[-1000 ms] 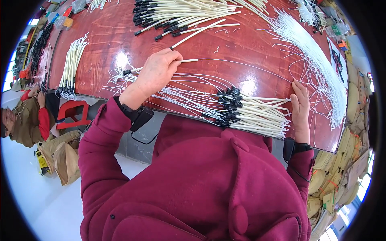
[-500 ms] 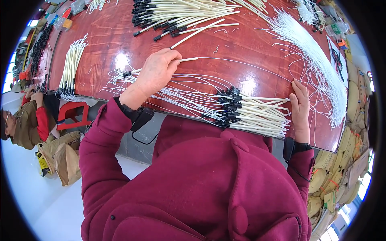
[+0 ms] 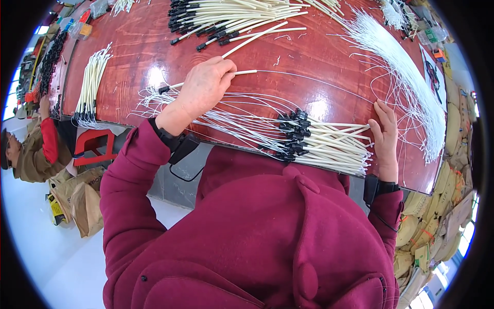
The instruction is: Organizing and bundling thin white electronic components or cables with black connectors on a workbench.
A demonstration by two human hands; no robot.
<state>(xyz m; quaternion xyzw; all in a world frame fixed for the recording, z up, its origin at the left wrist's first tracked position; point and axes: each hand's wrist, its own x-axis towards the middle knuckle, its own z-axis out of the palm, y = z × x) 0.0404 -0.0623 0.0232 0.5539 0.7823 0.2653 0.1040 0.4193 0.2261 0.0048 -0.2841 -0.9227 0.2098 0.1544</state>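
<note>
My left hand is closed around a slim cream tube, whose black end shows on the hand's other side. From the tube's right tip a thin white strand curves across to the fingertips of my right hand. That hand's fingers are stretched out, with the thumb apart; whether they pinch the strand is too fine to see. Beside its thumb lies a bundle of cream tubes with black fittings. Long white strands trail left from the fittings, passing under my left wrist.
More black-ended tubes are heaped at the far side, with one loose tube near my left hand. A smaller bundle lies left. Loose white strands spread along the right edge. A co-worker sits left beside a red stool.
My left hand has shifted slightly right and away from me with the tube. My right hand has barely moved. The co-worker at the left has raised an arm.
</note>
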